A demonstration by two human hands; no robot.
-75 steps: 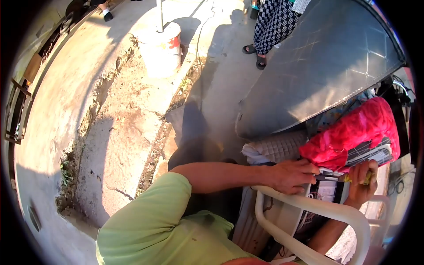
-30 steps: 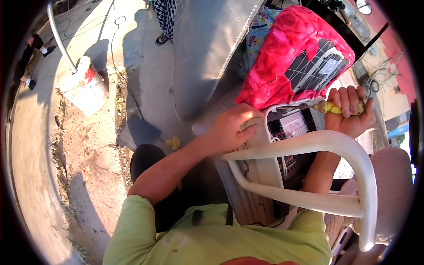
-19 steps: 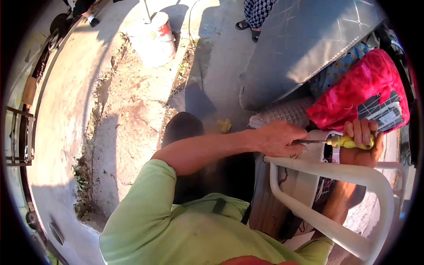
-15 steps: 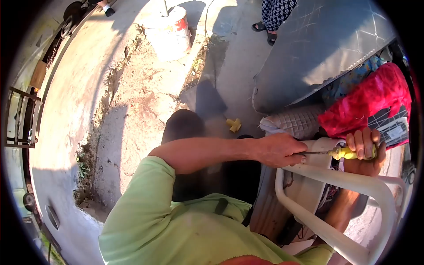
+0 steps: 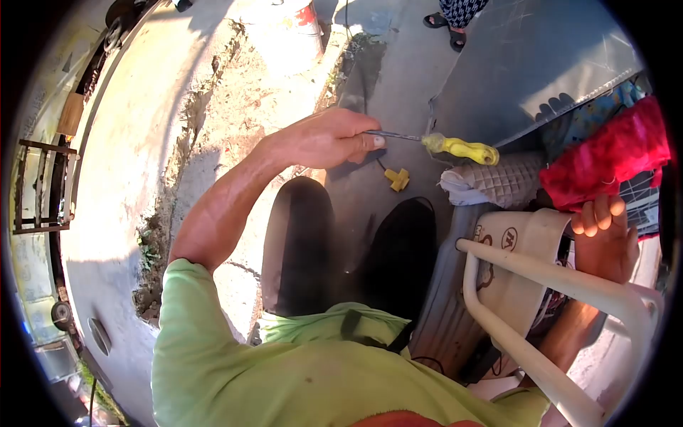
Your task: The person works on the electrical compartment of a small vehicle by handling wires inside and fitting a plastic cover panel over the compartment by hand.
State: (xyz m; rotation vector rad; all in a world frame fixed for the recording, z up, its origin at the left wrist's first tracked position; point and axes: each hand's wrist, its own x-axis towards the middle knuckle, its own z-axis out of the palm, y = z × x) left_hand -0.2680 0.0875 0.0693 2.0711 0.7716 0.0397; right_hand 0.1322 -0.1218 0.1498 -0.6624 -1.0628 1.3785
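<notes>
My left hand is closed around the metal shaft of a screwdriver. Its yellow handle points right, over the grey floor. My right hand has let its bent fingers stand up, holding nothing visible, just past the white panel. Its forearm passes beneath a white bent tube frame. The panel bears dark lettering and a round logo, and wires show at its right edge.
A yellow cross-shaped piece lies on the floor beyond my knees. Red cloth and a quilted roll lie beyond the panel. A large grey sheet spreads at upper right. Another person's sandalled feet stand behind, near a whitish bucket.
My left hand has carried the screwdriver up and left, away from the panel. The right hand has released the yellow handle and stayed near the panel's edge. The view has shifted slightly.
</notes>
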